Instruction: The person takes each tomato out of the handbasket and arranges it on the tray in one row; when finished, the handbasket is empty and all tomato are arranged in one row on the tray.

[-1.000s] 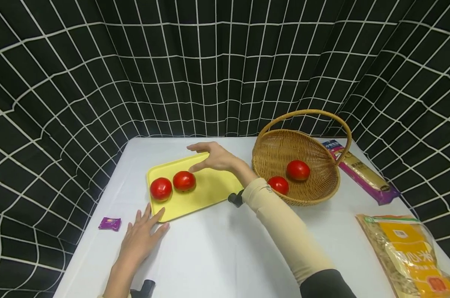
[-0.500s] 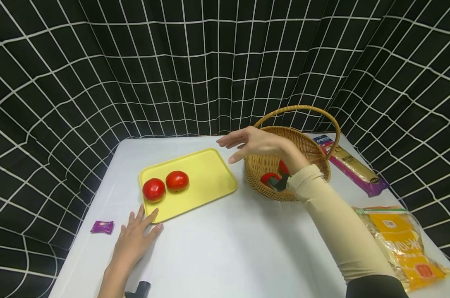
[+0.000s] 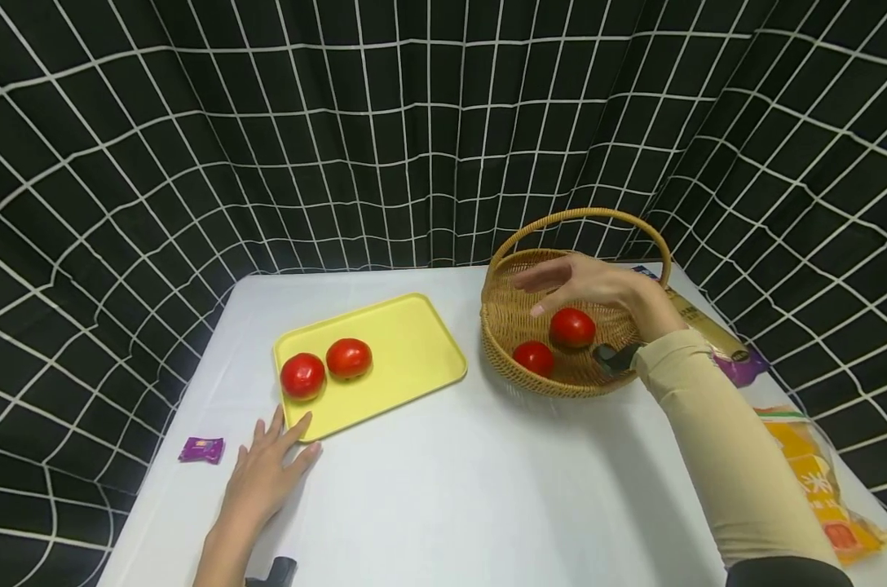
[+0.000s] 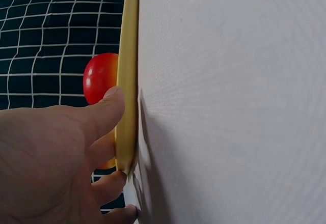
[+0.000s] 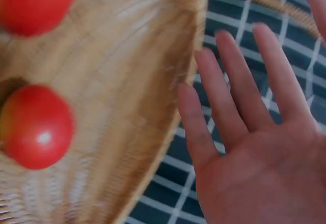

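Note:
Two red tomatoes, one at the left end (image 3: 302, 376) and one beside it (image 3: 349, 358), sit on a yellow tray (image 3: 407, 350). My left hand (image 3: 262, 477) rests with spread fingers at the tray's near left corner; in the left wrist view its thumb and fingertips touch the yellow rim (image 4: 127, 81). Over the wicker basket (image 3: 509, 310) is my right hand (image 3: 586, 284), holding nothing, fingers extended. Inside the basket lie two more tomatoes, a rear one (image 3: 571, 328) and a front one (image 3: 534, 358). The right wrist view has the open palm (image 5: 260, 168) beside the basket's rim.
A small purple packet (image 3: 201, 449) lies left of my left hand. Right of the basket are a long purple-and-gold package (image 3: 708, 326) and an orange-and-clear bag (image 3: 818, 489), both partly behind my right arm. The basket's handle (image 3: 583, 214) arches above it. A dark gridded curtain (image 3: 429, 147) surrounds the table.
My right hand has moved right, from beside the tray's tomatoes to over the basket, with nothing in it. My left hand stays at the tray's corner. The head view has shifted slightly.

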{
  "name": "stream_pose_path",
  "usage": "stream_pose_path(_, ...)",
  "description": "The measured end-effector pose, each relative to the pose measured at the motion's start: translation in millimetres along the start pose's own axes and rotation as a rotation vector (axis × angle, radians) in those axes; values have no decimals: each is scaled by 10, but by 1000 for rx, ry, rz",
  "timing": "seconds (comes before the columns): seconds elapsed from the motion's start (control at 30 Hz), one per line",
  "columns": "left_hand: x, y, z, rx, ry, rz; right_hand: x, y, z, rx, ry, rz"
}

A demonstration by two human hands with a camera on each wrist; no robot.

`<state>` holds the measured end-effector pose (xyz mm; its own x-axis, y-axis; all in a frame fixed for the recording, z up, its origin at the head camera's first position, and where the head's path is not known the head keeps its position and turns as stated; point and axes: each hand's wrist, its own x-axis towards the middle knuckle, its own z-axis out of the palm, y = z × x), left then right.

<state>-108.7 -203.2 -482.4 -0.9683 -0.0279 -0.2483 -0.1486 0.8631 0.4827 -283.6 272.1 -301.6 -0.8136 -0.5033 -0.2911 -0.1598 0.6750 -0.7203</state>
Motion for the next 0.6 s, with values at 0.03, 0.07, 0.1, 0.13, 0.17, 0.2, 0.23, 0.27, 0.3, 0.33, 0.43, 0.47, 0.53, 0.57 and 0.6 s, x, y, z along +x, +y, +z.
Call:
stream_pose_path(0.03,1,1,-1,0,0,1,-2,73,-13,9,30,20)
stream_pose_path(0.07,1,3,-3,0,-1,1,-3,150,-22,14,63,43)
stream_pose_path(0.1,2,6,-5,-2,-2,2,-3,225,-29,27,100,67)
stream_pose_path(0.13,0,4,-7,-4,-1,2,8,299,-28,35,131,88)
stream_pose_path(0.17,-3,3,-9,-6,-2,1,18,375,-23,46,157,109)
stream_pose_path(0.2,-6,3,-11,-7,-2,0,32,447,-16,53,180,119)
stream_pose_path(0.23,-8,3,-13,-7,-1,0,44,516,-11,46,198,133)
stream_pose_path(0.27,-9,3,-13,-9,1,2,56,579,-6,44,210,142)
stream_pose_path(0.3,-10,2,-12,-8,4,3,68,631,2,41,219,148)
stream_pose_path(0.33,-8,3,-11,-7,7,4,76,686,9,35,221,157)
stream_pose_path(0.43,-8,7,-10,-4,14,8,90,796,29,7,208,189)
stream_pose_path(0.47,-8,5,-8,-5,17,9,88,818,39,14,199,203)
stream_pose_path(0.53,-6,-2,-6,-9,18,10,70,857,56,42,173,252)
stream_pose_path(0.57,-6,-4,-6,-11,16,10,61,873,67,50,158,272)
stream_pose_path(0.6,-5,-9,-4,-14,15,10,50,890,77,67,144,289)
